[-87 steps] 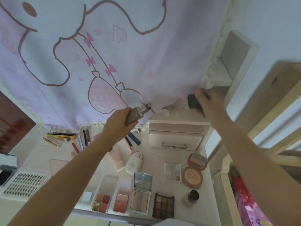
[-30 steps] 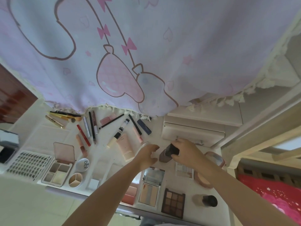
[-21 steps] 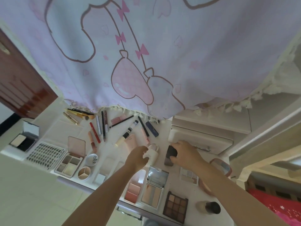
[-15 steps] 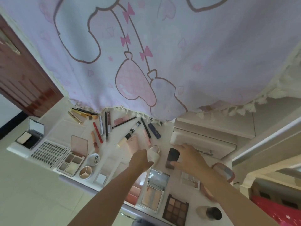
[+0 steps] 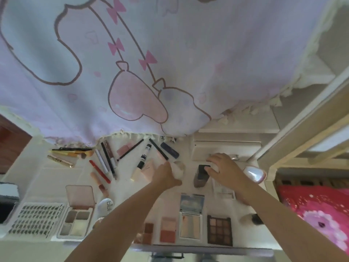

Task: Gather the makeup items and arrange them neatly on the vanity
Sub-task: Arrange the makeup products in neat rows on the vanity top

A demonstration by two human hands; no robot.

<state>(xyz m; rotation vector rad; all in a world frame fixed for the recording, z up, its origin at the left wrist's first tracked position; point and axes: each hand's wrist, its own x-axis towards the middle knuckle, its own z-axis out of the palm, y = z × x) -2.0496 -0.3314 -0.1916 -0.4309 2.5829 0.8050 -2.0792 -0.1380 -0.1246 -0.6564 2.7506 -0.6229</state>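
A pale curtain (image 5: 170, 63) with pink bows hangs above; pink floral bedding (image 5: 313, 210), perhaps a blanket, lies right.

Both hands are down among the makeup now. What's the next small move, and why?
Probably let go of the brown bottle with the right hand: it stands upright on the vanity with its dark cap on, beside the white bottle the left hand is gripping, so it looks placed.
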